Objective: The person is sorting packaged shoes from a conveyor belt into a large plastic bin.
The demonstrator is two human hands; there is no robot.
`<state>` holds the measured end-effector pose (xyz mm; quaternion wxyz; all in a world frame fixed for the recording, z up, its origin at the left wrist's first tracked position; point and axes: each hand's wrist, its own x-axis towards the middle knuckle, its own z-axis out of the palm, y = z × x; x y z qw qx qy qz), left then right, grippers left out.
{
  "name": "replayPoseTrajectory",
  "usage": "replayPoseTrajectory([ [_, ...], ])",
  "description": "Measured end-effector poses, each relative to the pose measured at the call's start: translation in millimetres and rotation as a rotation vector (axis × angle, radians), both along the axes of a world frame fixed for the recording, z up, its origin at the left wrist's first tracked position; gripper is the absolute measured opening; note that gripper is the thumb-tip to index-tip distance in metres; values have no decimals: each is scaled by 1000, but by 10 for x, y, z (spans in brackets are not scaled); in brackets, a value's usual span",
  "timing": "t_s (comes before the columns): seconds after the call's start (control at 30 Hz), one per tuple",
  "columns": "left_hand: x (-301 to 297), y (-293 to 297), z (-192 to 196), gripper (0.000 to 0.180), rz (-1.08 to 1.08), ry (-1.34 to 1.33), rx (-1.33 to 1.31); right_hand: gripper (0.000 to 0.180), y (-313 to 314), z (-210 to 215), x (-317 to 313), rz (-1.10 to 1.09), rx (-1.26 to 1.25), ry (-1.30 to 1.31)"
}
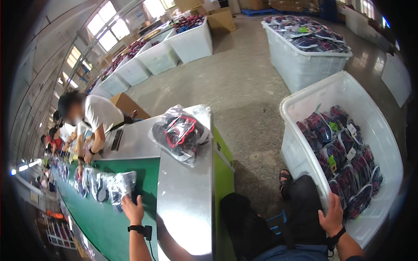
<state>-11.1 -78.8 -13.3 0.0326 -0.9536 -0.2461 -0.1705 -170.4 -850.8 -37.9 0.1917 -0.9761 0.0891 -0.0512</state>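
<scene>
My left hand (133, 209) reaches over the green conveyor belt (148, 182), thumb apart and fingers stretched against the near end of a pair of shoes in a clear plastic bag (120, 188). The hand is open, and its fingertips partly cover the bag. More bagged shoes (96, 185) lie in a row behind it on the belt. My right hand (333, 215) lies open on the near left rim of a large white bin (287, 143), holding nothing. Inside that bin sit rows of bagged dark shoes (344, 150) with pink and green parts.
Another clear bag with dark, red-trimmed shoes (177, 132) lies on the metal table end (185, 195). A co-worker in a white shirt (102, 111) leans over the belt. A full white bin (305, 65) stands ahead right, with several more bins (189, 43) at far left.
</scene>
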Motion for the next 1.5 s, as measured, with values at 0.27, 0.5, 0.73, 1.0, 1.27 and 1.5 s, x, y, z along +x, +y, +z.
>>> replayPoseTrajectory([
  [0.27,30,-1066,334,115,-26,-511,-1530,90,34,-71,-87,17,-28,-40],
  [0.5,-20,-1413,255,117,-3,-916,-2003,82,19,-67,-34,95,-143,-70],
  [0.73,94,-1523,-4,96,66,-1231,-2147,82,-3,-54,-80,49,-168,5],
  [1.0,27,-1741,2,62,-219,-1540,-2074,89,-28,-176,-105,-25,3,-16],
  [1.27,-217,-1632,-104,65,-490,-1126,-2476,85,-15,-59,-100,83,60,-100],
  [1.5,-158,-2191,47,57,-481,-797,-2389,66,-9,317,2,164,119,-238],
])
